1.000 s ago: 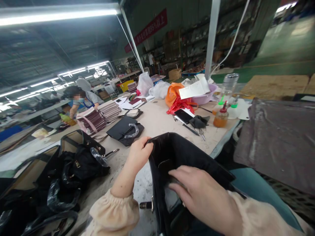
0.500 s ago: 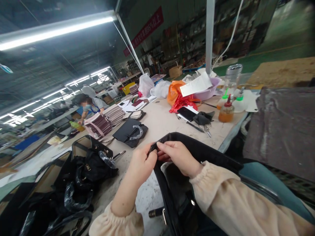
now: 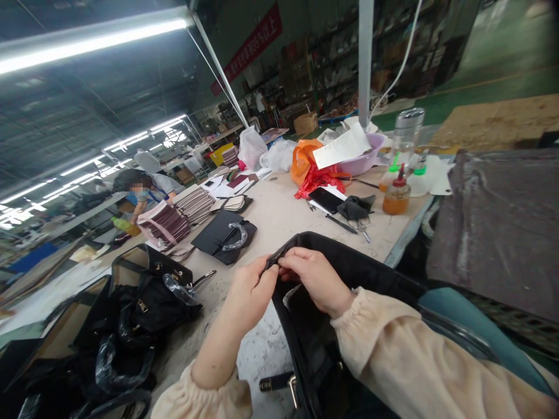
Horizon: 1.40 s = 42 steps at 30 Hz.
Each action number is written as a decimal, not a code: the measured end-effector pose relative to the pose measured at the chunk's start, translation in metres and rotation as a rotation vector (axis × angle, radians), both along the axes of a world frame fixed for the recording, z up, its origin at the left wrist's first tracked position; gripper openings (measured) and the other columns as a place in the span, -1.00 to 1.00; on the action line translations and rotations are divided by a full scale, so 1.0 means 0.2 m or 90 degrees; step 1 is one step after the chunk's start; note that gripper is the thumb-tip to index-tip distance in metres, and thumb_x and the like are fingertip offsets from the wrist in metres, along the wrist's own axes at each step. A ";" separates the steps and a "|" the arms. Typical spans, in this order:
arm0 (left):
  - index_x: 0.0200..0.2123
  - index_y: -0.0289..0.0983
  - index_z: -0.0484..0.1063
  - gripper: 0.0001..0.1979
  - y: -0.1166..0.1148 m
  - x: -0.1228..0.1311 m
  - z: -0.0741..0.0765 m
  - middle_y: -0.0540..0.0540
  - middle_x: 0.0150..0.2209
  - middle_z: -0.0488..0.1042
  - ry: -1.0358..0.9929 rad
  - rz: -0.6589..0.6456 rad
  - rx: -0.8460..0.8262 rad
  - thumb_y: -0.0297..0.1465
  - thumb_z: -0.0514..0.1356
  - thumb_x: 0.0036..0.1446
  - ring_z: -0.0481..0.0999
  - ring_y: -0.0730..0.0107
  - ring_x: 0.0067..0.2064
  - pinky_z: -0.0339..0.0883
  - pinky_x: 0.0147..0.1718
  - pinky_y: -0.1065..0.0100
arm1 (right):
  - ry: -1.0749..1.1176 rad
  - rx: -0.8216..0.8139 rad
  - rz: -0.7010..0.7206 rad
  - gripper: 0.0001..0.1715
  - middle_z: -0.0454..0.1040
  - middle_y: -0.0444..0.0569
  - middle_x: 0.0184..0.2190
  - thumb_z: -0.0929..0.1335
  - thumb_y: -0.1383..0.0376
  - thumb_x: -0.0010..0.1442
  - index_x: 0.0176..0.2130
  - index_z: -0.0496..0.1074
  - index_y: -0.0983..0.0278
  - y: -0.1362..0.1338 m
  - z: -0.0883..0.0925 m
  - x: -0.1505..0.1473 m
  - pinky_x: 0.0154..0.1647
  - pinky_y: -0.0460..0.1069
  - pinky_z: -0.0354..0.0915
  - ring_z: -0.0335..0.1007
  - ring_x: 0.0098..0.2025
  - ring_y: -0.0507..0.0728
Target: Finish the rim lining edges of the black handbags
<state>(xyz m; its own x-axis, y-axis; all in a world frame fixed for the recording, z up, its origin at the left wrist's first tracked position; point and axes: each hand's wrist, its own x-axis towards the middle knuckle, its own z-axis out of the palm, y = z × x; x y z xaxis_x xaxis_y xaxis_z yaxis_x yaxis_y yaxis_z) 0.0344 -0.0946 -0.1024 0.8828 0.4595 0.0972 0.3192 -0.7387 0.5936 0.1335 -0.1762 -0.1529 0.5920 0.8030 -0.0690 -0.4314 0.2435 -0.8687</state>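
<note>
A large black bag (image 3: 362, 259) stands with its opening towards me at the table's near edge. My left hand (image 3: 250, 291) is closed on the bag's top rim at its far left corner, thumb on the inner side. Just right of it, my right hand (image 3: 312, 276) pinches the same edge with its fingertips. Whether something small is between those fingertips is hidden. A strap end with a metal buckle (image 3: 292, 389) hangs at the bag's left side.
Several black handbags (image 3: 144, 314) with wrapped handles crowd the left. A flat black bag (image 3: 223, 237), stacked maroon pieces (image 3: 163, 224), a phone (image 3: 325, 199), an orange-liquid bottle (image 3: 396, 198) and a purple basin (image 3: 371, 157) lie farther off. A co-worker (image 3: 146, 189) leans over the table.
The whole view has shifted slightly, so the table's things sit a little farther left. Both hands keep their hold at the bag's corner, with the right fingers slightly more curled.
</note>
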 end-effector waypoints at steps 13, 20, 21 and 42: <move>-0.41 -0.32 0.43 -0.70 0.08 -0.02 -0.01 0.02 -0.49 0.36 -0.020 0.002 -0.113 -0.37 -0.06 0.17 0.29 0.41 -0.38 0.09 -0.41 0.43 | -0.044 0.046 0.021 -0.87 0.34 -0.18 -0.64 0.33 0.36 -0.04 -0.59 0.34 0.31 0.01 -0.06 -0.02 -0.48 -0.12 0.21 0.25 -0.54 -0.02; -0.46 -0.32 0.38 -0.72 0.07 -0.02 0.02 0.04 -0.51 0.33 0.016 -0.011 -0.088 -0.38 -0.06 0.15 0.26 0.45 -0.43 0.07 -0.46 0.44 | 0.045 0.019 0.079 -0.87 0.38 -0.14 -0.59 0.34 0.29 -0.05 -0.54 0.36 0.32 -0.01 -0.04 -0.01 -0.49 -0.12 0.23 0.29 -0.54 -0.03; -0.48 -0.32 0.37 -0.74 0.07 -0.02 0.02 0.04 -0.52 0.32 0.026 -0.013 -0.077 -0.39 -0.05 0.14 0.25 0.46 -0.44 0.06 -0.46 0.44 | 0.053 0.012 0.088 -0.86 0.40 -0.12 -0.55 0.34 0.26 -0.04 -0.51 0.38 0.32 -0.02 -0.03 -0.01 -0.49 -0.11 0.25 0.31 -0.54 -0.02; -0.47 -0.32 0.37 -0.71 0.05 0.01 0.04 0.02 -0.50 0.35 0.043 -0.062 -0.036 -0.32 -0.03 0.17 0.28 0.46 -0.43 0.10 -0.47 0.47 | 0.059 -0.018 0.041 -0.74 0.35 -0.17 -0.61 0.40 0.21 -0.06 -0.59 0.32 0.32 0.00 0.00 0.01 -0.53 -0.13 0.22 0.24 -0.58 -0.06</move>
